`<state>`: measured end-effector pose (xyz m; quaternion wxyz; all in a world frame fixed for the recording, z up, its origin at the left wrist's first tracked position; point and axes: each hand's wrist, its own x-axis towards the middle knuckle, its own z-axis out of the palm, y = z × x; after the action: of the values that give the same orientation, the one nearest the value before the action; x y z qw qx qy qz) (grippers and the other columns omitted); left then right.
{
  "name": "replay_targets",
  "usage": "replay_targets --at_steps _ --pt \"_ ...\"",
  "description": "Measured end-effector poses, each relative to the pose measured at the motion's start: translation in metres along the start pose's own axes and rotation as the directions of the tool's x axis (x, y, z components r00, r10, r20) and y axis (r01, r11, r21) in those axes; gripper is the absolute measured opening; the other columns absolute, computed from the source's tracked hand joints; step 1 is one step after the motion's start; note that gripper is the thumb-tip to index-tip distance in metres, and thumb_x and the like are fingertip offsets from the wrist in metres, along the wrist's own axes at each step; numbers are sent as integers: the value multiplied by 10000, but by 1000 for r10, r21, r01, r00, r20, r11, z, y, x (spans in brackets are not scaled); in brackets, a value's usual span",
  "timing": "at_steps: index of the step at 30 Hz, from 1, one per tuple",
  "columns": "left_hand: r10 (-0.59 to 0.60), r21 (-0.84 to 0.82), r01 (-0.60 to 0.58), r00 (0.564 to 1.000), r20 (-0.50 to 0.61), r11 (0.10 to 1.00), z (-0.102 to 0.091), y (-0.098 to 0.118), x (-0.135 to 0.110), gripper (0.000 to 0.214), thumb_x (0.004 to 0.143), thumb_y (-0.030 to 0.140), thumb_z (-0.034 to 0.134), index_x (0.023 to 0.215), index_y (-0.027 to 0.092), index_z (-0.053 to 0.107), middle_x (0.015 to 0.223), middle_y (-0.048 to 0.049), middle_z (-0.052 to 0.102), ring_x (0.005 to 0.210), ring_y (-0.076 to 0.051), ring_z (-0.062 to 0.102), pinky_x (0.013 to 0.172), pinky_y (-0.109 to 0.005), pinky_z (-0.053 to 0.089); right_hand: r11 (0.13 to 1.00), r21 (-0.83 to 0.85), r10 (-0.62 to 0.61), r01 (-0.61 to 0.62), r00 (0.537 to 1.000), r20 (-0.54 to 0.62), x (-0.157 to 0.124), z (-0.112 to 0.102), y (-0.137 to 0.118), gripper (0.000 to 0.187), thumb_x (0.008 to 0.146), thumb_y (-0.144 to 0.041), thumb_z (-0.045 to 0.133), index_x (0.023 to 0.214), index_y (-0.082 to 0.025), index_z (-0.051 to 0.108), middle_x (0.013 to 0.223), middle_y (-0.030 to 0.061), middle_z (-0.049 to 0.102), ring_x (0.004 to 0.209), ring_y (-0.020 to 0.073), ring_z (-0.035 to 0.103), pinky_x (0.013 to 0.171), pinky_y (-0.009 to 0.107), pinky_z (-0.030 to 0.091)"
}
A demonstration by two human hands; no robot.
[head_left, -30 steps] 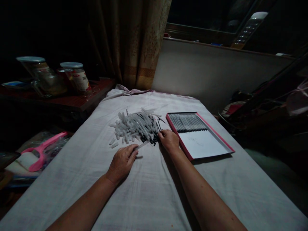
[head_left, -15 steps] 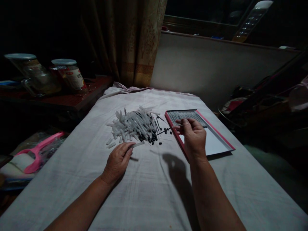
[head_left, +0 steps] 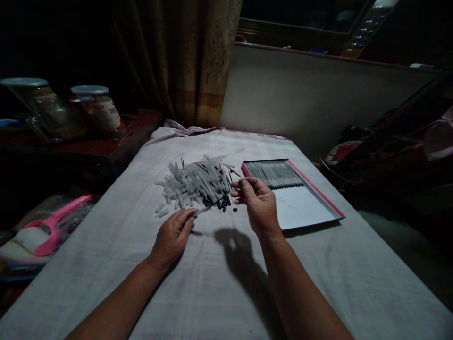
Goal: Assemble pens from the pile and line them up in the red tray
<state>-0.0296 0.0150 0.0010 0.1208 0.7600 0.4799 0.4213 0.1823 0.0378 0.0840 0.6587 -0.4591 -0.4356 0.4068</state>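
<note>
Low over the cloth, my left hand (head_left: 173,235) pinches a short translucent pen cap (head_left: 200,212) between thumb and fingers. My right hand (head_left: 258,203) is closed on a slim pen refill (head_left: 216,202), dark along its left part. That dark end points at the cap and appears to meet it; whether it is inside I cannot tell. Just beyond both hands lies a pile of translucent pen tubes and caps (head_left: 194,182), with small black plugs (head_left: 223,204) at its near right edge. My right fingers partly cover the pile's right side.
Right of the pile, a shallow red-edged box (head_left: 318,194) holds a row of clear pens (head_left: 274,174) with black ends. A pale cloth (head_left: 198,293) covers the table. Jars (head_left: 101,111) stand on a side table at left, above a pink-handled item (head_left: 53,226).
My right hand has moved left from over the box to the pile's near right side, bringing the refill up to the cap. My left hand has stayed nearly still.
</note>
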Motion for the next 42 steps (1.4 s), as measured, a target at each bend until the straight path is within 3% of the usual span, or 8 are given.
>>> replay_targets --at_steps 5,8,15,19,26,33,37,42 --pt "12 -12 -13 1000 -20 1000 0 1 0 266 955 311 479 1087 193 678 972 -55 745 885 -187 703 807 -301 568 968 -244 131 -57 945 301 -3 -2 16 245 789 -397 655 842 -165 711 726 33 725 597 140 663 475 210 473" --pt "35 9 -35 999 -40 999 0 0 0 259 958 302 482 1084 188 677 979 -59 742 899 -190 700 805 -300 569 882 -472 146 15 942 303 4 -19 27 245 848 -321 579 957 -174 742 784 45 744 593 145 658 515 241 481" --pt "97 72 -97 995 -4 993 -1 -1 0 254 958 264 493 1124 198 672 1028 -65 734 953 -202 682 868 -336 545 356 -905 108 234 951 289 3 -52 44 189 854 -222 615 988 -214 749 989 91 733 899 233 683 781 321 492" --pt "138 80 -139 990 12 987 0 -1 0 253 954 226 502 1148 199 662 1016 -66 729 939 -200 676 837 -335 537 214 -937 155 276 937 312 -6 -50 50 155 854 -232 626 955 -205 740 988 101 705 886 231 668 720 296 475" --pt "193 88 -197 980 56 976 1 2 -2 258 951 197 509 1173 207 640 1007 -69 724 926 -211 667 801 -359 526 665 -733 101 139 957 272 -21 -54 55 194 853 -231 543 962 -207 703 939 60 749 895 212 689 820 327 512" --pt "203 79 -210 975 88 974 0 4 -3 269 948 194 512 1190 225 626 1008 -65 717 916 -209 664 790 -371 521 913 -408 134 -30 965 228 -42 -41 59 263 796 -311 582 1000 -195 700 977 88 756 923 225 705 850 372 542" --pt "204 98 -214 974 101 972 1 5 -4 270 950 211 505 1190 224 630 1002 -69 716 916 -215 662 786 -371 518 938 -195 327 -286 917 229 -49 -29 57 263 761 -374 643 947 -189 632 864 64 748 686 172 692 538 246 519" --pt "201 102 -216 970 135 971 1 7 -4 265 952 219 494 1181 219 628 999 -73 716 909 -217 662 776 -369 513 952 -182 289 -248 922 258 -54 -23 58 213 765 -345 641 917 -198 617 758 18 701 645 143 657 504 210 492"
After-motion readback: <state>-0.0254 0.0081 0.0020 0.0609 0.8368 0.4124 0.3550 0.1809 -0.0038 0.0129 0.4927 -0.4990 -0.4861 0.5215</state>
